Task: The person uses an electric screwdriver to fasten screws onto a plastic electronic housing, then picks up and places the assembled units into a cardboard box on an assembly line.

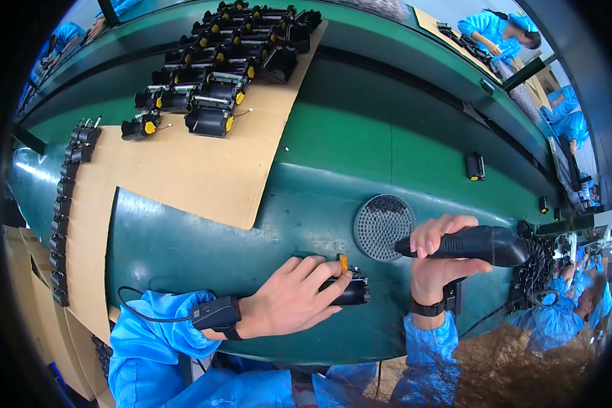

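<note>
My left hand (296, 299) is closed around a small black plastic module (355, 291) lying on the table, its fingers over the left part of it. A yellow piece (343, 262) stands up at the module's far side, beside my fingertips. My right hand (430, 273) grips a black handheld electric screwdriver (486, 246), held nearly level with its narrow end pointing left. That end is over the right edge of a round grey dish (368, 238) full of small holes. Tiny dark screws (389, 204) are heaped at the dish's far side.
Rows of black modules with yellow ends (217, 88) stand on a brown cardboard sheet (204, 173) at the far left. More black parts (61, 224) line its left edge. Single modules (475, 166) sit at the right. Co-workers in blue (493, 34) work beyond the table.
</note>
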{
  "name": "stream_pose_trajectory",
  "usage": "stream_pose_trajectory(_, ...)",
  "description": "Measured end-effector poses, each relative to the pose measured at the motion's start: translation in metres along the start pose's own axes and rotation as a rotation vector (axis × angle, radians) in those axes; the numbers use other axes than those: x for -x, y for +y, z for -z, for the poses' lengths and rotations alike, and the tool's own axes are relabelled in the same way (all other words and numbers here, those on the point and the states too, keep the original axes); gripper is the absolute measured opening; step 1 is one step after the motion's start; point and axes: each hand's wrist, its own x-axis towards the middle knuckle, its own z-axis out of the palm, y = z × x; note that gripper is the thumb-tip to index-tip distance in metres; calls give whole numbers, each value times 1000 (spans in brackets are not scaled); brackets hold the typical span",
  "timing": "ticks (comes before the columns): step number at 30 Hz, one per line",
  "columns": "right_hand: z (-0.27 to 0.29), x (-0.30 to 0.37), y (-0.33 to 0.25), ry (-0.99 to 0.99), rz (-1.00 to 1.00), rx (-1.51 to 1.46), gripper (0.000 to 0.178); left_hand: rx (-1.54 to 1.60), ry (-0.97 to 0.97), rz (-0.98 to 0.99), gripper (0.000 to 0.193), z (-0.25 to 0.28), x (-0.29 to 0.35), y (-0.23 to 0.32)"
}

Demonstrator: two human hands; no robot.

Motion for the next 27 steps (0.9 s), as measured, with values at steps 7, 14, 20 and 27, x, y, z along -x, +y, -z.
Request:
stream_pose_trajectory(7,4,1,-3,6,-17,-17,91,-1,7,-1,57,3,-1,0)
stream_pose_trajectory(14,1,2,-3,-16,-36,4,92,9,-3,9,57,6,-1,2)
stream_pose_trajectory(20,3,2,-1,-42,-26,48,92,-41,7,-6,62,11,3,4)
stream_pose_trajectory(27,-12,4,-39,-59,140,-171,85,1,13,9,59,9,8,0)
